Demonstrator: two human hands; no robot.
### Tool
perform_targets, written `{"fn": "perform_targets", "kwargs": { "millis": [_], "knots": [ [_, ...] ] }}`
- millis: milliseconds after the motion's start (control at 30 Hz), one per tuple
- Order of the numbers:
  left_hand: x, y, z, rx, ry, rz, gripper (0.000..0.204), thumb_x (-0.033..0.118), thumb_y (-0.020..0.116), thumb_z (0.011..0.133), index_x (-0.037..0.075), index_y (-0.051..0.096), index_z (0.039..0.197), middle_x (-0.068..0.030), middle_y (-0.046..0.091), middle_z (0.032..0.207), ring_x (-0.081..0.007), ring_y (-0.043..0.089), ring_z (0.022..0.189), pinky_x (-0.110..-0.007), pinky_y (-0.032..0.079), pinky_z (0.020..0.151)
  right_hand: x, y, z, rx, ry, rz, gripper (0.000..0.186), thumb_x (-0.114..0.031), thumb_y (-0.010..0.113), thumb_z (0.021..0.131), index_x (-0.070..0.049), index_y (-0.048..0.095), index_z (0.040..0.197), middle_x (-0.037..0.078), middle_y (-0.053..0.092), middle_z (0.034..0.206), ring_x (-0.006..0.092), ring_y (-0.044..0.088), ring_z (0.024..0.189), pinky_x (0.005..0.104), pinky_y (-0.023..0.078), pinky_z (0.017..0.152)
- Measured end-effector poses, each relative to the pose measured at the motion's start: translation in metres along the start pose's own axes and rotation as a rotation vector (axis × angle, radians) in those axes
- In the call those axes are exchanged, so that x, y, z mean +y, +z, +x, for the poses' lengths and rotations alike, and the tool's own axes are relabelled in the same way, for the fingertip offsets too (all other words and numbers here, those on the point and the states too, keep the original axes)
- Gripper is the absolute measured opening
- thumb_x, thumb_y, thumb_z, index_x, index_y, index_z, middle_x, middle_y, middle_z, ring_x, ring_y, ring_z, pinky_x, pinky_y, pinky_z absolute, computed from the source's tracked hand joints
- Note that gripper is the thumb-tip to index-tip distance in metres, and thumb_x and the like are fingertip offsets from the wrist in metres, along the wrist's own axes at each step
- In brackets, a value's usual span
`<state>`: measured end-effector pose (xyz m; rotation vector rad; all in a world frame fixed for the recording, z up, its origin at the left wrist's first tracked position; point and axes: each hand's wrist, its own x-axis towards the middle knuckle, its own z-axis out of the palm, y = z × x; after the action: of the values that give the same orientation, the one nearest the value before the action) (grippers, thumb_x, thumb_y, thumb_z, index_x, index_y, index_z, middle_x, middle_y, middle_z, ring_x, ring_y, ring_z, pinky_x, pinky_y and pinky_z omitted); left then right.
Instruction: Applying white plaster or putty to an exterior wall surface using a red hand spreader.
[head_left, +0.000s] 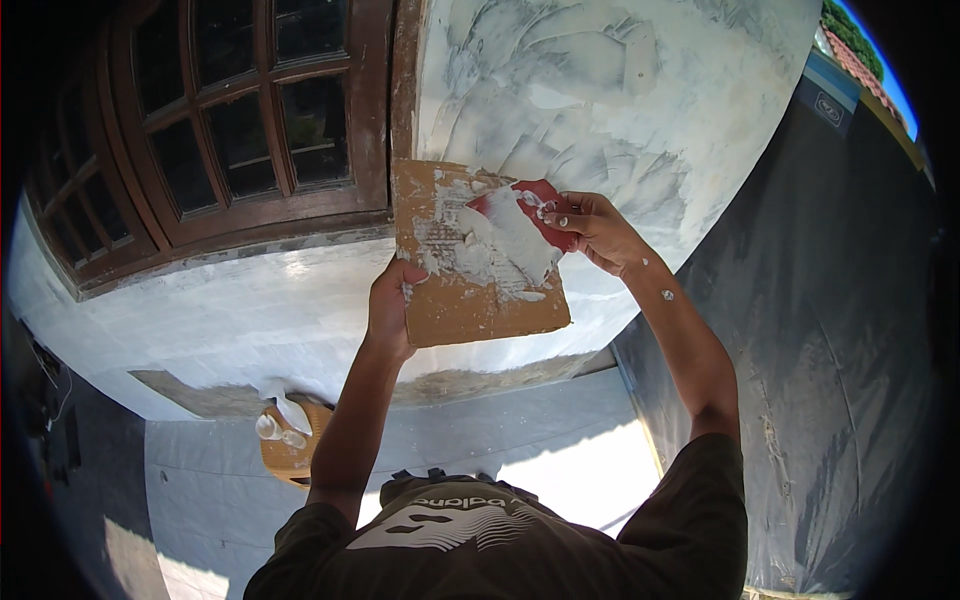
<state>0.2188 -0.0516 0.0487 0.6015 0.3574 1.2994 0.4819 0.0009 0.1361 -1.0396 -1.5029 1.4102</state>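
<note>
My left hand (392,305) grips the left edge of a brown cardboard sheet (480,315), its thumb on the face and its other fingers hidden behind. White paste (505,245) is smeared over the upper and middle part of the cardboard. In my right hand (598,232) is a red flat scraper (548,205), pinched by its right side and lying against the cardboard's upper right area. Paste coats part of the scraper. White flecks cling to my right fingers and forearm.
Behind the cardboard stands a wall (610,90) with patchy white coating. A brown wooden window (240,110) with dark panes is at left. Below stands a cardboard box (290,455) with white items on it. A dark sheet (800,350) hangs at right.
</note>
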Motion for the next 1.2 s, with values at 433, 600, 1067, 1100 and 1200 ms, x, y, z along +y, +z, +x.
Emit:
{"fn": "perform_targets", "kwargs": {
  "millis": [433, 600, 1067, 1100, 1200],
  "knots": [
    [0.006, 0.006, 0.002, -0.028, -0.031, -0.049, 0.041, 0.013, 0.042, 0.077, -0.003, 0.047, 0.115, -0.0143, 0.058, 0.103, -0.0253, 0.06, 0.092, -0.038, 0.049, 0.086, 0.002, 0.002, -0.003, -0.049, 0.087, 0.27, 0.026, -0.003, 0.058, 0.084, 0.007, 0.054, 0.107, 0.01, 0.065, 0.095, 0.0106, 0.064, 0.078, 0.0191, 0.054, 0.068],
    [0.005, 0.003, 0.008, -0.068, -0.055, -0.135, 0.04, 0.013, 0.042, 0.077, -0.002, 0.05, 0.113, -0.0137, 0.06, 0.101, -0.0248, 0.061, 0.09, -0.037, 0.049, 0.085, -0.008, 0.002, -0.007, -0.016, -0.006, 0.384, 0.02, -0.005, 0.057, 0.085, 0.004, 0.056, 0.103, 0.007, 0.065, 0.092, 0.009, 0.063, 0.073, 0.0183, 0.053, 0.063],
    [-0.001, 0.027, 0.035, -0.189, -0.017, -0.182, 0.04, 0.013, 0.042, 0.077, -0.002, 0.051, 0.113, -0.0138, 0.061, 0.101, -0.0247, 0.061, 0.089, -0.037, 0.049, 0.085, -0.021, -0.033, -0.008, 0.001, -0.107, 0.475, 0.027, -0.005, 0.055, 0.086, 0.005, 0.05, 0.111, 0.009, 0.063, 0.096, 0.0128, 0.063, 0.077, 0.0253, 0.054, 0.068],
    [-0.003, 0.03, 0.039, -0.191, -0.014, -0.182, 0.04, 0.013, 0.042, 0.077, -0.002, 0.051, 0.113, -0.0138, 0.061, 0.101, -0.0247, 0.061, 0.089, -0.037, 0.049, 0.085, -0.024, -0.04, -0.008, 0.005, -0.125, 0.408, 0.027, -0.004, 0.056, 0.086, 0.005, 0.05, 0.111, 0.009, 0.063, 0.096, 0.0123, 0.063, 0.076, 0.0251, 0.054, 0.065],
    [-0.009, 0.04, 0.051, -0.217, -0.024, -0.206, 0.04, 0.013, 0.042, 0.077, -0.002, 0.051, 0.113, -0.0139, 0.061, 0.101, -0.0246, 0.062, 0.089, -0.037, 0.049, 0.084, -0.031, -0.061, -0.004, 0.072, -0.169, 0.267, 0.028, -0.005, 0.057, 0.085, 0.005, 0.051, 0.11, 0.01, 0.063, 0.094, 0.0116, 0.063, 0.072, 0.0239, 0.053, 0.06]
  ]
}}
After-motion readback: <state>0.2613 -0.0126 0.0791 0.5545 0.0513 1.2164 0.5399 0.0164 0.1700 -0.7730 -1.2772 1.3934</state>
